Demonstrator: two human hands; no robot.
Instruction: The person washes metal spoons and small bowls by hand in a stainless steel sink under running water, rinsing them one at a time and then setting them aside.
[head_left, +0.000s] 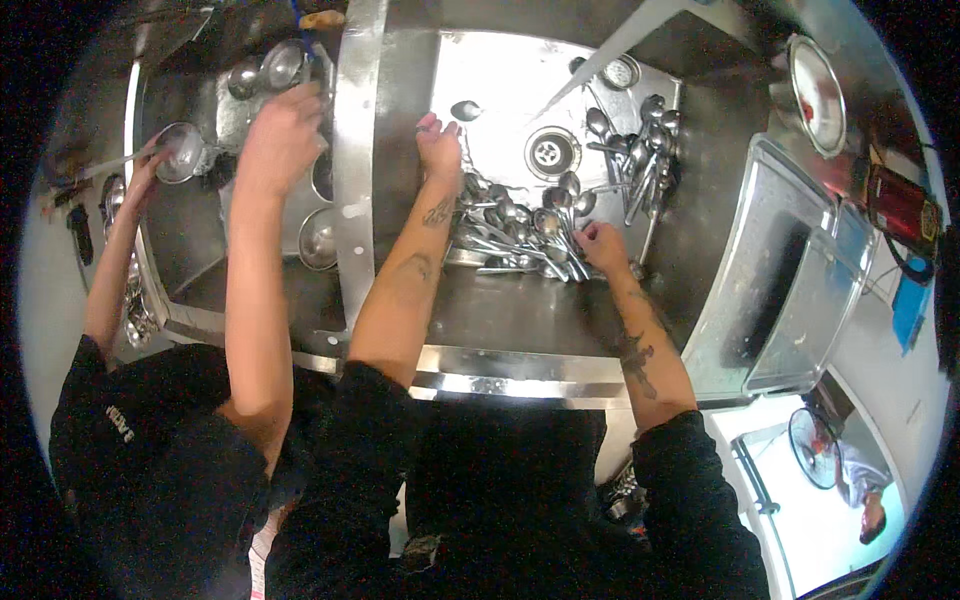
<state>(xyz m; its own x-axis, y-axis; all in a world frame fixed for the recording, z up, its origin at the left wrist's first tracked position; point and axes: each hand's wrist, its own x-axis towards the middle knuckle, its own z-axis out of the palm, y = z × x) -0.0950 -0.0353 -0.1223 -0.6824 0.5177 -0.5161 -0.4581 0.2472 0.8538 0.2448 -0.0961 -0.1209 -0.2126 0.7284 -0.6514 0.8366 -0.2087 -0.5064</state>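
My left hand (441, 146) is over the left side of a stainless steel sink basin (502, 311), fingers curled. Just beyond its fingertips is a single metal spoon (466, 110); I cannot tell whether the hand holds its handle. My right hand (604, 244) is at the right edge of a heap of metal spoons and other cutlery (517, 225), its fingers bent close to the handles. Whether it grips one is unclear. A second cutlery pile (649, 154) lies along the right wall. Between the piles sits the round drain strainer (553, 154).
A co-worker's hands (289, 127) work in the left basin, one holding a metal bowl (180, 153) under running water. The steel divider (356, 172) separates the basins. Metal trays (780, 277) lean at right, below a round metal pan (817, 96). A pale pipe (615, 49) crosses above.
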